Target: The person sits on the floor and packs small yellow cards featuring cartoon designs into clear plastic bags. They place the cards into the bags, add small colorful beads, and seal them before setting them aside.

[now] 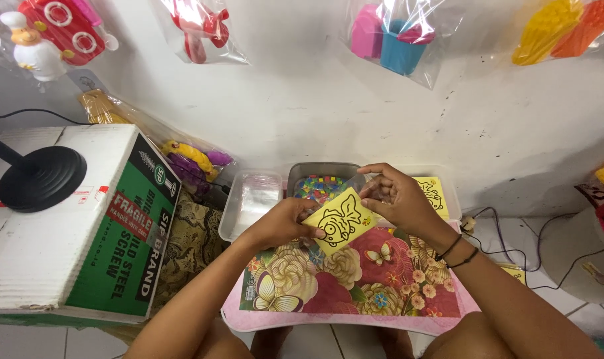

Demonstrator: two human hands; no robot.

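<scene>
Head-worn view, steeply down, close over lap tray [328, 320]

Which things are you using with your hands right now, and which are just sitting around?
In use: yellow fish card, left hand, right hand, tub of coloured tiles, flowery lap tray.

Lying about: cardboard box, bagged toys, empty clear tub.
</scene>
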